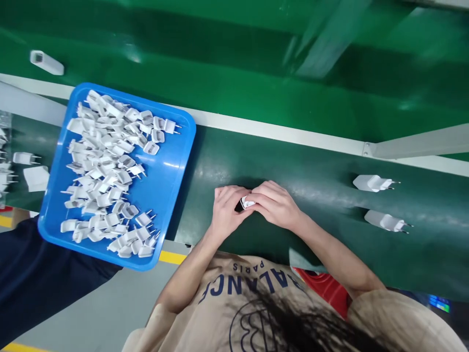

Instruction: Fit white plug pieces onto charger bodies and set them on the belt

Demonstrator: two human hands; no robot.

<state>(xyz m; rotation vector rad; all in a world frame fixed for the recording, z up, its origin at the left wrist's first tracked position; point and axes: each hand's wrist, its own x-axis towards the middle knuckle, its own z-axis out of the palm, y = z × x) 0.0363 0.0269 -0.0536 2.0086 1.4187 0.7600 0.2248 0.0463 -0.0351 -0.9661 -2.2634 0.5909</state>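
Observation:
My left hand and my right hand meet over the dark green belt, fingertips together. Between them they pinch one small white charger plug, mostly covered by my fingers, with a dark bit showing beside it. A blue tray lies left of my hands, its lower corner hanging past the belt's near edge. It holds a heap of several white plug adapters with metal pins.
Two white chargers lie on the belt to my right. A white housing rests on the far green surface, and more chargers sit at the far left. Dark blue clothing, perhaps another person's, fills the lower left.

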